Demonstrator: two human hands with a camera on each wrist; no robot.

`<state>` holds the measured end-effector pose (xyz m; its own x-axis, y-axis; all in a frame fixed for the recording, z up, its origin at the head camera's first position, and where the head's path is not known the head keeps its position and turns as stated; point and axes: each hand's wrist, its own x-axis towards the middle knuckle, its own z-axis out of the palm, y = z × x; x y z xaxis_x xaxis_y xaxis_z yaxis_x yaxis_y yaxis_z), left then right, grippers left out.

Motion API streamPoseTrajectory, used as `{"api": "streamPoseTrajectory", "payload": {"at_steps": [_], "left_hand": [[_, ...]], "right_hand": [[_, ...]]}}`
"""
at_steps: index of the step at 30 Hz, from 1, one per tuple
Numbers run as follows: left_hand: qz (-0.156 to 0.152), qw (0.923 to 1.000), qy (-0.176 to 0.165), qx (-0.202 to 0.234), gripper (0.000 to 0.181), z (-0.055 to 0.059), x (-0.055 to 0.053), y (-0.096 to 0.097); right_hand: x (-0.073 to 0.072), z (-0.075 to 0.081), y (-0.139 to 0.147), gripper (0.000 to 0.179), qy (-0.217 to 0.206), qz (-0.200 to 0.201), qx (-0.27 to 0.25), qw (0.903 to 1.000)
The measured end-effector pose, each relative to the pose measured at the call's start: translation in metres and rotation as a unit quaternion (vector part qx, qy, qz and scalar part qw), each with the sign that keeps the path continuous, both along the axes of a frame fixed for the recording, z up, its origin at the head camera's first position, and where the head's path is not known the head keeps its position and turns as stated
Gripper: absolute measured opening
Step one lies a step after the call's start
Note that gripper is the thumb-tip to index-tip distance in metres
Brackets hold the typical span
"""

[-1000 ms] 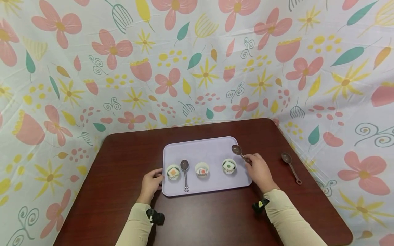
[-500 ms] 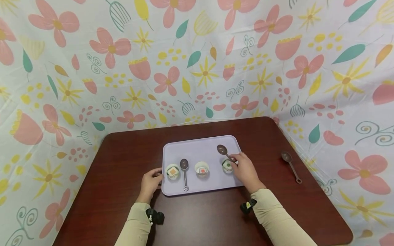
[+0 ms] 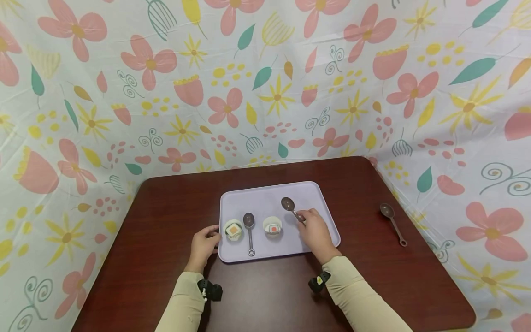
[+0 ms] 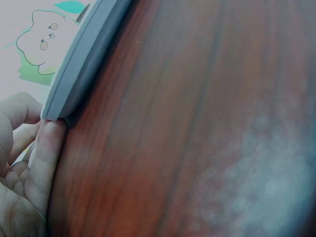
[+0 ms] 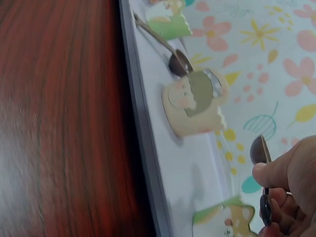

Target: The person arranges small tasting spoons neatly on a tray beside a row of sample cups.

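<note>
In the head view my left hand (image 3: 202, 249) grips the left edge of the lilac tray (image 3: 244, 197), fingers and thumb at its rim. My right hand (image 3: 317, 235) pinches a brown spoon (image 3: 288, 204) by its handle, bowl pointing left, over the right half of the tray. On the tray stand a paper cup (image 3: 233, 230) with an orange-topped white piece, a second spoon (image 3: 249, 221) lying lengthwise, and a middle cup (image 3: 272, 228) with a red-centred piece. A third printed cup (image 5: 222, 222) shows in the right wrist view; my right hand hides it in the head view.
Another brown spoon (image 3: 387, 211) lies on the dark wooden table (image 3: 178, 198), right of the tray. A flower-printed cloth (image 3: 274, 60) hangs behind and along the sides of the table.
My right hand has moved left with the spoon, from the tray's right edge to over the third cup, which it now covers. The left hand stays at the tray's edge.
</note>
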<state>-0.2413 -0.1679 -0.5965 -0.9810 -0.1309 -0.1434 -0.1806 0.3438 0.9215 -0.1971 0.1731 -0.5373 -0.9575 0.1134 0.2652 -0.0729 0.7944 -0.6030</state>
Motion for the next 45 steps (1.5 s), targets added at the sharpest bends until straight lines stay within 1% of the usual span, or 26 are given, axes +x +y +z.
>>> {"api": "streamPoseTrajectory", "payload": {"at_steps": [6,9,12,19,25,30,34,38,45], "left_hand": [[0.001,1.0000,-0.009,0.003,0.040,0.001,0.001,0.000],[0.000,1.0000,-0.008,0.003,0.040,0.002,0.002,0.000],[-0.002,1.0000,-0.003,0.004,0.040,0.003,0.002,0.001],[-0.006,0.9999,0.012,0.009,0.039,0.001,0.001,0.002],[-0.006,0.9999,0.001,0.013,0.039,0.003,0.001,0.001],[-0.005,0.9999,0.007,0.008,0.039,0.003,0.001,-0.001],[-0.005,0.9999,0.006,0.010,0.038,0.003,0.000,-0.001],[-0.004,0.9999,-0.002,0.012,0.038,0.003,-0.001,-0.001],[-0.007,0.9999,0.000,0.008,0.039,0.002,-0.001,-0.001]], "right_hand": [[0.005,-0.004,-0.015,0.029,-0.006,-0.032,-0.004,0.9995],[0.006,-0.005,-0.020,0.030,0.003,-0.049,-0.003,0.9988],[0.007,-0.005,-0.026,0.031,0.016,-0.059,-0.007,0.9981],[0.010,-0.004,-0.039,0.031,0.017,-0.064,-0.018,0.9977],[0.011,-0.013,-0.049,0.032,0.022,-0.070,-0.015,0.9972],[0.012,-0.021,-0.053,0.032,0.015,-0.075,0.008,0.9970],[0.013,-0.023,-0.053,0.031,0.015,-0.079,0.021,0.9965],[0.014,-0.027,-0.053,0.034,0.006,-0.076,0.031,0.9966],[0.013,-0.033,-0.054,0.030,-0.014,-0.076,0.042,0.9961]]}}
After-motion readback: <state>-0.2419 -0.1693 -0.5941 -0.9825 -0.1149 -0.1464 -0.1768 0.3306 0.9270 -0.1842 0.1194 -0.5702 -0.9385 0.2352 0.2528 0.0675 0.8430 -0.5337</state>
